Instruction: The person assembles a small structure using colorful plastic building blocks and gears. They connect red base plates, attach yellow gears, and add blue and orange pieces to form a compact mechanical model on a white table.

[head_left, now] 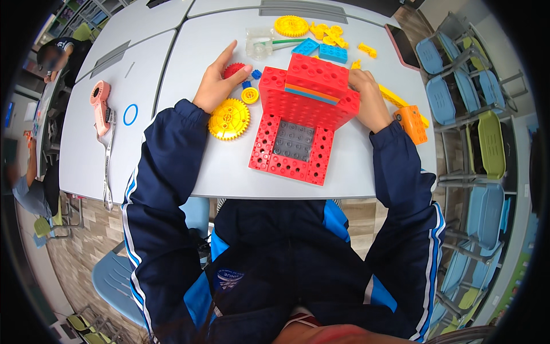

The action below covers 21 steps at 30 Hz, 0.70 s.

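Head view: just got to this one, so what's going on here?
A person sits at a white table with a red brick build in front of them. The right hand is at the build's right side, its fingers partly hidden, so its grip is unclear. The left hand is open beside a red gear; whether they touch is unclear. A large yellow gear lies near that hand, and blue bricks lie beyond the build.
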{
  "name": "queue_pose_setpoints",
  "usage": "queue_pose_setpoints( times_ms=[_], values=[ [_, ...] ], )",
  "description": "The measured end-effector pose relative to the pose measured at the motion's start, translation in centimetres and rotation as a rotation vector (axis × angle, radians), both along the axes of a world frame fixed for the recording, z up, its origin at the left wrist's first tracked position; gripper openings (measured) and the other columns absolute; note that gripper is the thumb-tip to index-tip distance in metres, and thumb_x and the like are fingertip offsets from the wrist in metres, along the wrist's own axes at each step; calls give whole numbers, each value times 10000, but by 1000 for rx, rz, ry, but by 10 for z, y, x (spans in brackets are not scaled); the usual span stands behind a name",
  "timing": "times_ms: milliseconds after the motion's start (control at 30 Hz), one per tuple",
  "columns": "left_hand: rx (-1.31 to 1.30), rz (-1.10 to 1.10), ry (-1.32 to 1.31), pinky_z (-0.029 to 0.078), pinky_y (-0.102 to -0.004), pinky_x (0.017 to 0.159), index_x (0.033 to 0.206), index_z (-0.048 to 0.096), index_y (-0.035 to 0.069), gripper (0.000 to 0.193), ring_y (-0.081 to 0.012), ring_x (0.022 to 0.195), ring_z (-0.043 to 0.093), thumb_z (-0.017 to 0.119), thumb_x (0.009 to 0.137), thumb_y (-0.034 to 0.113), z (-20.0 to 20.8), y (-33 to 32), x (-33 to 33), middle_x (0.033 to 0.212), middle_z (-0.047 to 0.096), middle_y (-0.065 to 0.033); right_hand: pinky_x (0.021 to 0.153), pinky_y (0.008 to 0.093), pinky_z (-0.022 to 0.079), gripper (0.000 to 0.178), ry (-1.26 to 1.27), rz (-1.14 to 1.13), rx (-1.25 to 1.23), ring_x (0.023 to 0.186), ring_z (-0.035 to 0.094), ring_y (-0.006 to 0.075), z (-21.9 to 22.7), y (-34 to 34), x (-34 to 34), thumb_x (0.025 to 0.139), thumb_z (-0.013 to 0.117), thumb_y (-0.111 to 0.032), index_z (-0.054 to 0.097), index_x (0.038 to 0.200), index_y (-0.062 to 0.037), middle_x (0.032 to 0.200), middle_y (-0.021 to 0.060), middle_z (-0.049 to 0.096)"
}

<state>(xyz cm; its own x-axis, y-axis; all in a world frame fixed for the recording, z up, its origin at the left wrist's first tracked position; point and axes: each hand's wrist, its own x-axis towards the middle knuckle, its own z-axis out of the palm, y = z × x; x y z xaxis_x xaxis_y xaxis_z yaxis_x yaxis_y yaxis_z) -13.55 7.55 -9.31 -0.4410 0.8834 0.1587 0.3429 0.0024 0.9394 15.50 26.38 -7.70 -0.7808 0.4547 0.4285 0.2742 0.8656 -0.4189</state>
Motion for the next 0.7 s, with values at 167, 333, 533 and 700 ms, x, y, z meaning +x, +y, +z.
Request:
queue_pose_setpoints(
  times_ms=[167,333,533,700],
  values=[
    [156,5,93,312,-396,1176,1599,155,77,995,-366,1504,234,795,866,282,-5,7,-13,1594,275,-254,891,411,484,211,-27,24,-30,1008,591,339,11,4,-2,905,667,-142,722,1068,-19,1054,144,689],
    [127,15,400,300,-405,1188,1568,313,156,878,-348,1480,303,806,843,215,28,29,-35,1612,296,-171,885,419,494,235,131,-38,54,1028,610,344,44,27,-19,896,683,-160,724,1099,-50,1058,150,694],
    [-116,-30,593,338,-400,1168,1416,560,246,715,-344,1400,436,851,766,311,14,71,-32,1531,429,-177,897,382,517,328,-123,-147,-51,1060,642,310,47,72,-67,868,751,-270,730,1157,-116,1176,153,686],
    [-61,-44,600,383,-406,1131,1182,725,198,509,-339,1351,487,874,717,342,9,81,-40,1481,480,-175,958,391,500,443,-427,-166,-103,1145,611,327,33,78,-86,790,824,-318,726,1164,-101,1231,164,644]
  ],
)
